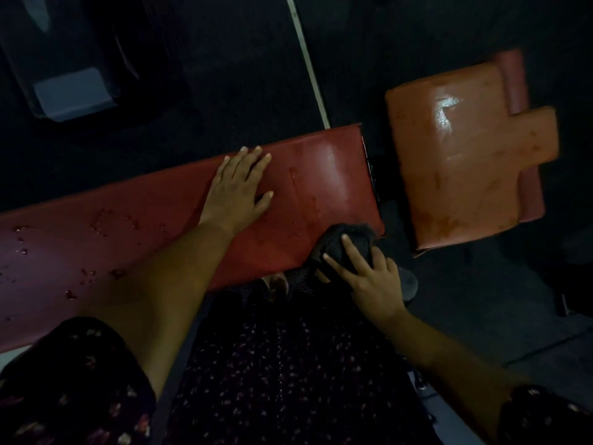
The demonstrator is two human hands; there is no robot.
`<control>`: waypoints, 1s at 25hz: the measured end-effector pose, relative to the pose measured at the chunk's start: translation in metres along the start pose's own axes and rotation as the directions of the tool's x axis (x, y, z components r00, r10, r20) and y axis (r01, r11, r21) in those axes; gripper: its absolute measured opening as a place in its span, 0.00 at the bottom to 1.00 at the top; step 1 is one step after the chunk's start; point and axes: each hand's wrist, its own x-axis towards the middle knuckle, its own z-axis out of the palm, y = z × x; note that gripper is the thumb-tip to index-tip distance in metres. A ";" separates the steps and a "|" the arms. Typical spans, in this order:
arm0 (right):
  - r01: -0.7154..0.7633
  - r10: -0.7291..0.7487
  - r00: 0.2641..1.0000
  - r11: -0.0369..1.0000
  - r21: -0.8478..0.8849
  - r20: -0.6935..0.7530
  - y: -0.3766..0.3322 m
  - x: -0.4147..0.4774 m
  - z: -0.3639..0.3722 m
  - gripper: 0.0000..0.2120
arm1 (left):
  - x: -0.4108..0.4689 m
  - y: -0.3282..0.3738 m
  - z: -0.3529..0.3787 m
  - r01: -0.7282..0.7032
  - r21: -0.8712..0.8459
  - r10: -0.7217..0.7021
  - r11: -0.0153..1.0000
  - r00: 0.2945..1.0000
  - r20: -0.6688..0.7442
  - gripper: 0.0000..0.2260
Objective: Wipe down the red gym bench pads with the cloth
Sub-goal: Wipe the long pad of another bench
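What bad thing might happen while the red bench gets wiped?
The cloth sits at the long pad's near corner under the right hand, so it might slip off onto the floor. The left hand leans flat on that pad, which has droplets further along; it might slide.

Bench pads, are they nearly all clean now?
About halfway, it seems. The long pad shows only smears at its right end, so that looks wiped. The right hand presses the cloth on its near corner while the left hand rests flat. Its left end has droplets, and the seat pad looks streaky.
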 end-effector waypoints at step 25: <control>0.234 -0.228 0.968 0.971 -0.052 0.108 -0.043 0.026 -0.029 0.39 | -0.061 -0.073 0.000 0.091 0.090 -0.090 0.992 0.996 -0.010 0.29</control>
